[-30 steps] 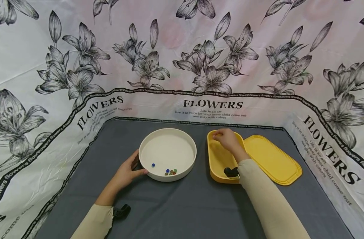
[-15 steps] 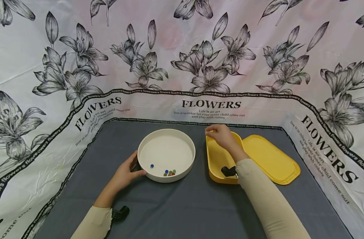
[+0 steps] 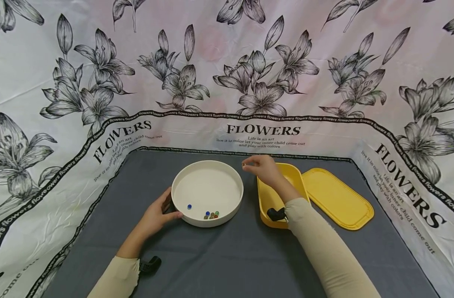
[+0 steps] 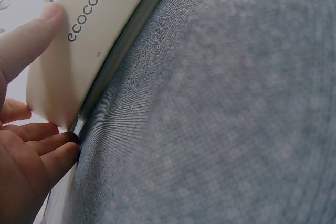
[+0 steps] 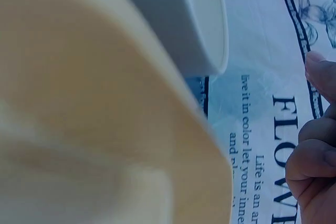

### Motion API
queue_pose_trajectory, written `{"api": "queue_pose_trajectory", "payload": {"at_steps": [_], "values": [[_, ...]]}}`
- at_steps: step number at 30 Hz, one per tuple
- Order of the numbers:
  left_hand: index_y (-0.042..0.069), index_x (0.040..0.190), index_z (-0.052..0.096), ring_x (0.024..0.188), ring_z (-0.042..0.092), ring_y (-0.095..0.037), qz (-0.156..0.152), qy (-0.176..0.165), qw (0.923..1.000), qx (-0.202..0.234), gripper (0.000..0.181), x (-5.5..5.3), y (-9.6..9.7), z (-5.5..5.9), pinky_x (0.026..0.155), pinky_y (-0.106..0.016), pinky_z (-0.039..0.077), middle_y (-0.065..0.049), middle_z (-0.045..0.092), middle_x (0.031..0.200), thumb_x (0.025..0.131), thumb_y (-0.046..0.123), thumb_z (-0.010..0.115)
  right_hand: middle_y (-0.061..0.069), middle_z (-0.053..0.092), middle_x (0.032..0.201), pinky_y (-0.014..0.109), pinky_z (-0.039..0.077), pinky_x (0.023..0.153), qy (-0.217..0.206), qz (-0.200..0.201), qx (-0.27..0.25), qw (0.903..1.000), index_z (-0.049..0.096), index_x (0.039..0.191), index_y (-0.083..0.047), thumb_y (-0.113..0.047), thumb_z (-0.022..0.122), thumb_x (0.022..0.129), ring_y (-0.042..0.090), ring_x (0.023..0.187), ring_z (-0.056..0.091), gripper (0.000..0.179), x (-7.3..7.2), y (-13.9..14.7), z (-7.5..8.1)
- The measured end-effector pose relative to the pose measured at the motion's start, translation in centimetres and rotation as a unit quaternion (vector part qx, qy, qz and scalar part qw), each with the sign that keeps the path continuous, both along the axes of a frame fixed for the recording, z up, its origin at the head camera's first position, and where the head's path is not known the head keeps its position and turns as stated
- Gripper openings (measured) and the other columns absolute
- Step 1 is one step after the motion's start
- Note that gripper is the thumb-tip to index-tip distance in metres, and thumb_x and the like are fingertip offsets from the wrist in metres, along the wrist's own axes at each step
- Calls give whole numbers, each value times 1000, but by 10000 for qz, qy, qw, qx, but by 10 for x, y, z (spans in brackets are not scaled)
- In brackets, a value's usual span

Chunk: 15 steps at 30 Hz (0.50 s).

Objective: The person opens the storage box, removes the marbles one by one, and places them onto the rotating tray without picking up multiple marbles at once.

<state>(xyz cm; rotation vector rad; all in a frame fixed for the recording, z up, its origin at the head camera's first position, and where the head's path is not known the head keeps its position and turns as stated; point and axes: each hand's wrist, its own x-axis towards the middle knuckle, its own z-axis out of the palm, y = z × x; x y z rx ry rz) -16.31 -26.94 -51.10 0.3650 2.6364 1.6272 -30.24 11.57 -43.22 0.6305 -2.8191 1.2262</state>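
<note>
A round cream tray (image 3: pixel 207 182) with a low wall holds several small glass marbles (image 3: pixel 212 215), clustered near its front edge, and one blue marble (image 3: pixel 189 206) apart from them. My left hand (image 3: pixel 155 217) holds the tray's left side, thumb on the outer wall near the "ecoco" lettering and fingertips at the base in the left wrist view. Between the tray and a yellow box (image 3: pixel 264 198), my right hand (image 3: pixel 262 167) is raised, pinching a small brownish marble (image 3: pixel 243 164) between thumb and forefinger. In the right wrist view the marble cannot be made out.
A yellow lid (image 3: pixel 338 198) lies flat right of the box, against its side. The right forearm crosses over the box and hides part of its inside. Grey cloth (image 3: pixel 219 265) covers the table, and a flower-printed cloth (image 3: pixel 264 95) rises behind it.
My right hand has come up out of the yellow box and moved left past its rim with the marble. The left hand stays on the tray.
</note>
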Motion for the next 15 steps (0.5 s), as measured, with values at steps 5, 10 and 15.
{"api": "queue_pose_trajectory", "payload": {"at_steps": [5, 10, 15], "values": [[6, 165, 14, 152, 28, -41, 7, 58, 10000, -46, 108, -8, -6, -15, 121, -55, 33, -21, 22, 168, 86, 24, 85, 10, 54, 64, 31, 40, 51, -11, 63, -63, 10000, 80, 113, -19, -33, 74, 97, 20, 51, 40, 23, 2, -13, 2], [7, 165, 16, 153, 28, -39, -29, 7, 10000, -15, 110, -7, -7, -17, 121, -54, 32, -18, 23, 168, 84, 32, 86, 5, 50, 59, 30, 39, 50, -61, 194, -56, 9998, 80, 111, -17, -32, 74, 96, 18, 48, 37, 22, 4, -26, -2], [8, 165, 15, 153, 28, -38, 2, 16, 10000, 25, 110, -9, -8, -19, 122, -54, 32, -18, 23, 169, 84, 33, 86, 0, 65, 78, 30, 41, 54, 8, 269, 29, 9996, 80, 110, -20, -33, 75, 95, 18, 61, 44, 20, 2, -39, 0]]}}
